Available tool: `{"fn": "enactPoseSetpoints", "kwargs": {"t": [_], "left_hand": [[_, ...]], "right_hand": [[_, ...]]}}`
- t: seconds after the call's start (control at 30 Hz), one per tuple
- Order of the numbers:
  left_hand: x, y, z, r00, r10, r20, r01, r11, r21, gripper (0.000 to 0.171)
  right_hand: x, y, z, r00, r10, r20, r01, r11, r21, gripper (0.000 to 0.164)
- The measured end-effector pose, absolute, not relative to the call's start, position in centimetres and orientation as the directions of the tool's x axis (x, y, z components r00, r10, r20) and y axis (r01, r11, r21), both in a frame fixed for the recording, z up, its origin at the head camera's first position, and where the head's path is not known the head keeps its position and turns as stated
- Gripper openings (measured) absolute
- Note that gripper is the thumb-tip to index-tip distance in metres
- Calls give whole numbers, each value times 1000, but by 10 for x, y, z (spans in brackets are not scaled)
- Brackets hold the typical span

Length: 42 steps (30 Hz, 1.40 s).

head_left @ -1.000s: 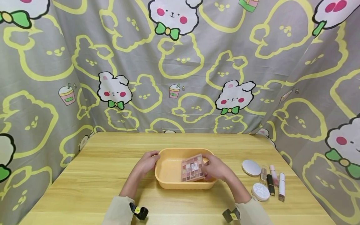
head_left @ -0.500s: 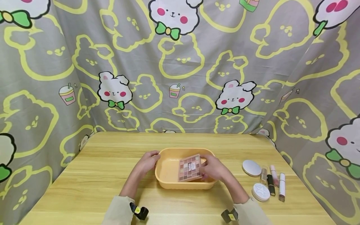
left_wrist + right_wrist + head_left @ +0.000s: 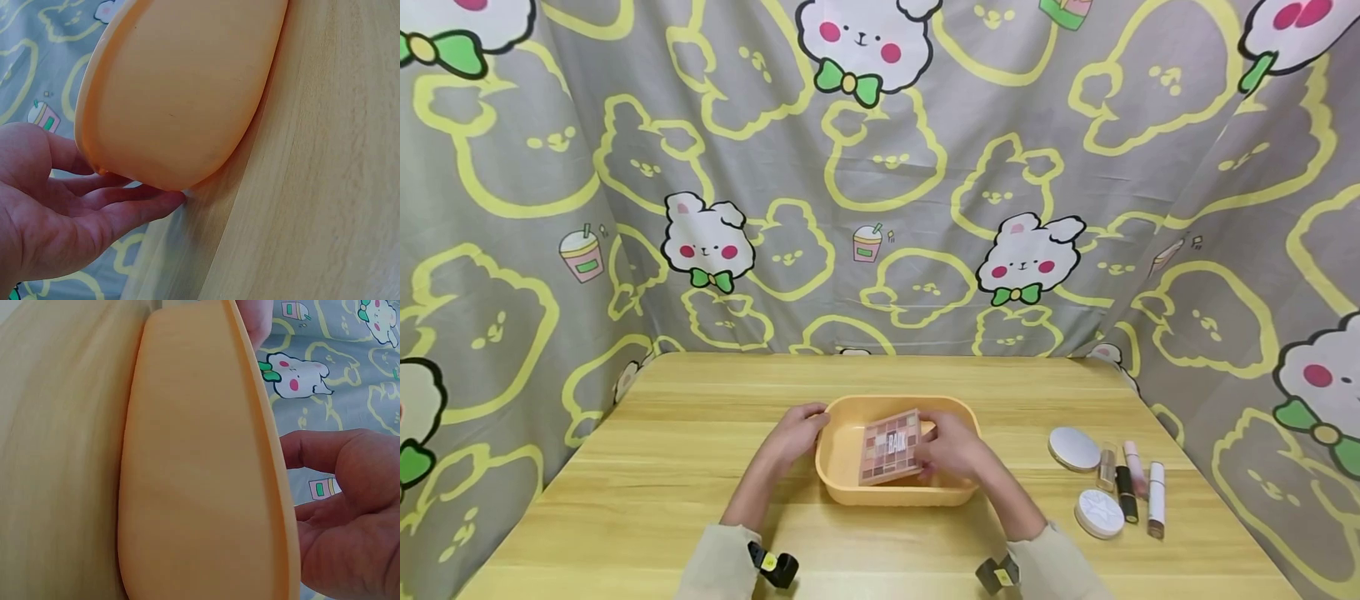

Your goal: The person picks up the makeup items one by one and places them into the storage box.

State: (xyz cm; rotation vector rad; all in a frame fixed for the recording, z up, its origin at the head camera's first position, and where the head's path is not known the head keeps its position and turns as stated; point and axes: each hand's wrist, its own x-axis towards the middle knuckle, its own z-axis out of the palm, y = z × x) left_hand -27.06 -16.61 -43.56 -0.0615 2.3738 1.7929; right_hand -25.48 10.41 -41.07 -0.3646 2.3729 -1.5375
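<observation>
Orange-yellow tub (image 3: pixel 895 497), looks like plastic, sits flat on the wood-look table (image 3: pixel 715 400) at the near middle, long side facing the person. Left hand (image 3: pixel 793 432) has hold of its left end: from the left wrist view, fingers lie against the outer end wall and the thumb goes behind the rim. My guess is that's just to steady it, since a light tub like that would probably skid with a bump.

Right hand (image 3: pixel 953 446) reaches over the right end and pinches the eyeshadow palette (image 3: pixel 883 457) by its right edge. So the palette is inside the tub, face up to the head camera, bit tilted, with "BACK" readable on it. Holding it by one side probably explains the tilt, plus it keeps the fingers off most of the face. Can't tell if its lower edge touches the floor of the tub; the right wrist view is no help because the tub wall blocks the palette and the fingertips.

Off to the right on the table there's a little cluster: silver compact (image 3: pixel 1073 449) farther back, white star compact (image 3: pixel 1100 513) nearer, then a clear tube (image 3: pixel 1107 467), pink tube (image 3: pixel 1133 468), black tube (image 3: pixel 1126 494) and white tube (image 3: pixel 1157 498). All well apart from the tub, likely parked on that side for easy right-hand reach.
</observation>
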Motion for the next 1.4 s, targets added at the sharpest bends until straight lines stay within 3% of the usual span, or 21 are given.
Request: {"fn": "enactPoseSetpoints", "kwargs": {"t": [0.9,1.4], "left_hand": [[-272,-165,-435,-985,58,-160,-138,274,952,40],[-272,-164,-437,-984,63,-166,-145,259,955,41]], "right_hand": [[-252,83,-426,-926,-360,-111,-41,391,-919,68],[-251,82,-427,-918,-374,-135,-39,424,-905,46]]}}
